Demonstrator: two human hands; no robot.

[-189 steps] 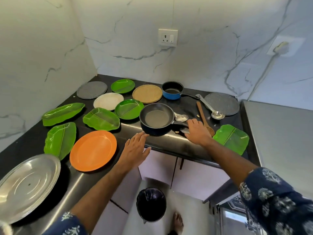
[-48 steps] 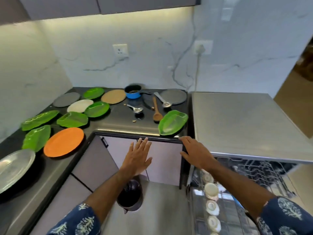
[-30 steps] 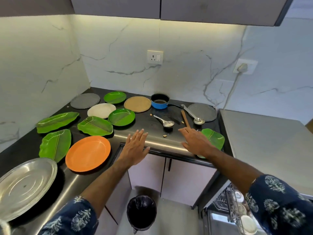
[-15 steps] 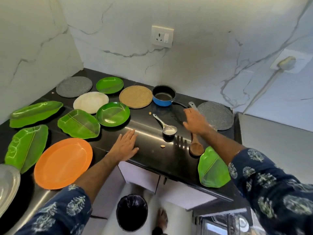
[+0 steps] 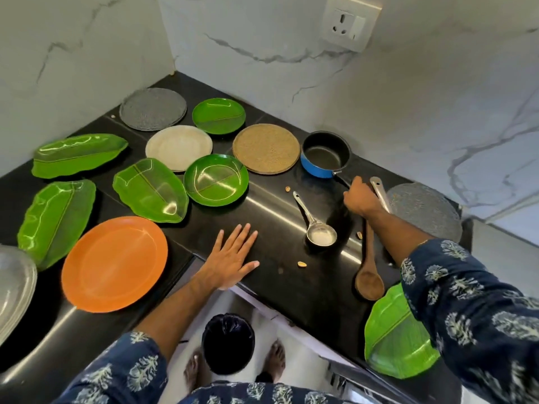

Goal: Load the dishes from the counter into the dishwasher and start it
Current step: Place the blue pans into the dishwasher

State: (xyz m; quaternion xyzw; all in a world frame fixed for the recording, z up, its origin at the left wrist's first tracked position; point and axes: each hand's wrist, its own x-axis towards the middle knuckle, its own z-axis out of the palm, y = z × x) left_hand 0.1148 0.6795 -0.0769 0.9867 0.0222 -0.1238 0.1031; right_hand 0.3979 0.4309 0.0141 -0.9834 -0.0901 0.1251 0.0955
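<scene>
My right hand (image 5: 360, 199) has moved up from the wooden spoon (image 5: 368, 266) to the handle of the blue saucepan (image 5: 325, 154), fingers curled on it (pan at the counter's (image 5: 280, 211) back). My left hand (image 5: 232, 259) lies open, flat near the counter edge.

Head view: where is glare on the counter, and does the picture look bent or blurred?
Head view: a bright streak of glare crosses the black counter beside the steel ladle; the green plates shine too; wide-angle bending curves the edges; the right sleeve looks soft.
</scene>
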